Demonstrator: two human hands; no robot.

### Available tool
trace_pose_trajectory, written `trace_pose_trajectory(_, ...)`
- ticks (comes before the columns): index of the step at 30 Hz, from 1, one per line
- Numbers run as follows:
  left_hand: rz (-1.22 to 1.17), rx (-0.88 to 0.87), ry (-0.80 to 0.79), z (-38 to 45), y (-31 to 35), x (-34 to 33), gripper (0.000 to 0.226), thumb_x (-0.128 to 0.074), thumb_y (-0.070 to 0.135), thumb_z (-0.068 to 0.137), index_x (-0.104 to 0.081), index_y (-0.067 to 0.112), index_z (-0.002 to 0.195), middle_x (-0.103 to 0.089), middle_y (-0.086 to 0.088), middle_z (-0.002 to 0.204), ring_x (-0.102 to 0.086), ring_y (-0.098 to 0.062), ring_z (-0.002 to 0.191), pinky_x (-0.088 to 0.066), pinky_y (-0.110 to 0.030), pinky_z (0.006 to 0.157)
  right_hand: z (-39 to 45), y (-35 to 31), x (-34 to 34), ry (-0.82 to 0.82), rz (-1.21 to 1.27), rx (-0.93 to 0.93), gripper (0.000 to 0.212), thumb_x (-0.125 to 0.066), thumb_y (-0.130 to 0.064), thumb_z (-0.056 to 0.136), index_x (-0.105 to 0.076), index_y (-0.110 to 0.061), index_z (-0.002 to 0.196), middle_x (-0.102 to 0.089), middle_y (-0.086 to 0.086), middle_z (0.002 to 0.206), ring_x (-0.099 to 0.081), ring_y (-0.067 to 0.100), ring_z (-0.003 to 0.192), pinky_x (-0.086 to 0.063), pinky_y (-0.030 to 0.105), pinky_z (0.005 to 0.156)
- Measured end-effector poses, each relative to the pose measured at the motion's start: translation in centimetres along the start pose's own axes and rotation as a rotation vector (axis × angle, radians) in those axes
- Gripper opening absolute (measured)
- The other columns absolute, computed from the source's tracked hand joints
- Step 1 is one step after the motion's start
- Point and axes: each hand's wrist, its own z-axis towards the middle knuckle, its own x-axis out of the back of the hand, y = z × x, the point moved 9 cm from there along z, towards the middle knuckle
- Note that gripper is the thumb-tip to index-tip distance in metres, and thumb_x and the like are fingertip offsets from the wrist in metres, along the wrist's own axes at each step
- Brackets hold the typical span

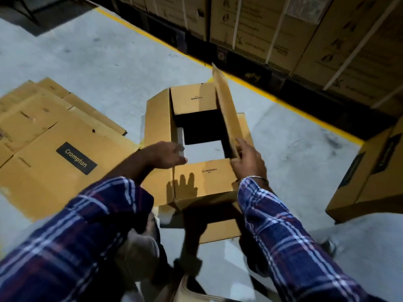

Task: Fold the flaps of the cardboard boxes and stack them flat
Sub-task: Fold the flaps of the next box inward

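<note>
Head view looks down on an open cardboard box (161,118) standing on the grey floor (98,57) at the centre of the frame, between my two arms. My right hand (248,160) is at the box's right side, just right of centre; its fingers and thumb pinch the lower end of the tall right flap (225,110), which stands nearly upright and leans slightly over the opening. My left hand (168,154) hovers at the box's left edge with its fingers stretched out and loose, holding nothing, its fingertips reaching over the dark opening; whether they touch the rim I cannot tell. The near flap (202,179) lies folded inward below both hands and carries a small printed label and the shadow of a hand. The far flap (193,99) is folded inward too, at the upper side of the opening. The left flap lies spread outward beneath my left wrist.

At the left of the frame a stack of flattened boxes (50,147) lies on the floor, well apart from my left hand, the top one bearing a dark "Crompton" label. Another carton (366,184) stands at the right edge. A yellow floor line (152,38) runs diagonally across the upper part, and beyond it strapped cartons (305,33) fill the upper right.
</note>
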Motion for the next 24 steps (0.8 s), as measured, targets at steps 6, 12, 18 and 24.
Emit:
trace_pose_trajectory(6,0.028,-0.114,0.014,-1.6,1.9,1.7,0.068,-0.051,0.053,0.103,-0.032,0.021,0.161,-0.048,-0.008,0.156,-0.044,-0.026,0.142,-0.036,-0.033,0.108,2.0,5.7,6.3,0.271,-0.086,-0.134,0.064,-0.050,-0.003,0.091,-0.048,-0.042,0.142,-0.052,0.002,0.133,-0.059,0.033,0.111,-0.049,0.048,0.099)
trace_pose_trajectory(12,0.127,-0.145,-0.097,-0.8,3.7,0.5,0.074,-0.049,0.058,0.102,-0.028,0.021,0.162,-0.040,-0.005,0.162,-0.036,-0.025,0.149,-0.032,-0.035,0.114,5.3,12.0,2.6,0.047,-0.530,-0.330,0.040,-0.057,-0.046,0.090,-0.062,-0.028,0.125,-0.030,0.008,0.161,-0.020,0.033,0.149,-0.021,0.058,0.116)
trace_pose_trajectory(18,0.079,-0.200,-0.075,-0.5,5.4,1.4,0.074,-0.049,0.060,0.100,-0.026,0.027,0.162,-0.050,-0.003,0.155,-0.043,-0.021,0.145,-0.036,-0.035,0.113,5.9,12.1,-5.0,-0.145,-0.186,-0.373,0.058,-0.042,-0.074,0.089,-0.053,-0.024,0.117,-0.062,0.012,0.118,-0.061,0.040,0.107,-0.051,0.046,0.091)
trace_pose_trajectory(24,0.087,-0.187,-0.102,0.2,4.4,1.3,0.075,-0.049,0.065,0.098,-0.027,0.031,0.161,-0.049,0.000,0.156,-0.044,-0.023,0.143,-0.038,-0.037,0.112,7.5,10.6,-7.1,-0.096,-0.197,-0.399,0.031,-0.047,-0.039,0.104,-0.063,-0.015,0.116,-0.066,0.014,0.114,-0.064,0.041,0.101,-0.059,0.046,0.081)
